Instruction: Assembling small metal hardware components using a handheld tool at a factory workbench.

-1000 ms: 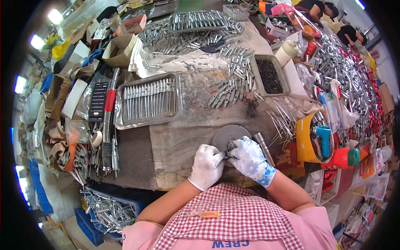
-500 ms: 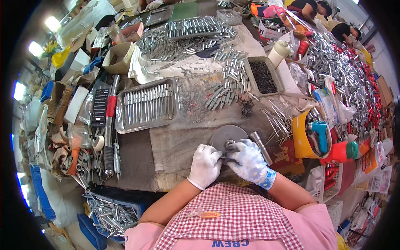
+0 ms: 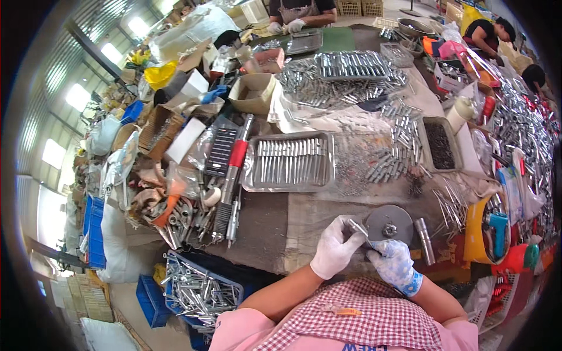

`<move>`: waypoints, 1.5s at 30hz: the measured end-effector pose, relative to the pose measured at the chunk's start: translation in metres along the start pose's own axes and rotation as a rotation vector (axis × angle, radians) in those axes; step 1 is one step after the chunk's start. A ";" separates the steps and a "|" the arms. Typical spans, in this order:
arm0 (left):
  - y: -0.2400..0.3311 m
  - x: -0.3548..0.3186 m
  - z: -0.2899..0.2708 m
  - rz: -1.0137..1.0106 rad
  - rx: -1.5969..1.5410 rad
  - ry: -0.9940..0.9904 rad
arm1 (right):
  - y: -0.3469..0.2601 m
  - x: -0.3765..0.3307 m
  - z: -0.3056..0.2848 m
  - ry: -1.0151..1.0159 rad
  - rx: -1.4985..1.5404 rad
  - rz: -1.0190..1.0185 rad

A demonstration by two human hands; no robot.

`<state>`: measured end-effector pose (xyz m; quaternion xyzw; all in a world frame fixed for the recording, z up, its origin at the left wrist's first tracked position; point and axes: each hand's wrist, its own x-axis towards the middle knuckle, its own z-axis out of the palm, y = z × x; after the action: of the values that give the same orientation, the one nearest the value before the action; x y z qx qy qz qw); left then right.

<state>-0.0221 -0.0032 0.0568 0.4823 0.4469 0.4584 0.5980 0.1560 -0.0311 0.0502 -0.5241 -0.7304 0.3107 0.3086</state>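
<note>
My left hand [image 3: 335, 248] pinches a short metal pin [image 3: 357, 227] just left of the grey disc [image 3: 389, 224], its long axis slanting down-right toward my right hand [image 3: 393, 263], whose fingers curl narrowly beneath the pin's lower end.

The small metal part [image 3: 357, 227] is half hidden by gloved fingers [image 3: 345, 234]; the far worker [image 3: 301, 13] is cut off at the top edge
</note>
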 end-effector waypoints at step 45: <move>0.012 0.191 -0.252 -0.011 2.086 0.413 | 0.151 0.017 -0.119 0.259 -1.180 0.310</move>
<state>-0.2355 0.2276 0.0172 0.6673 0.7138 -0.0813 -0.1966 0.3306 0.0397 0.0083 -0.7397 -0.6511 -0.1700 0.0043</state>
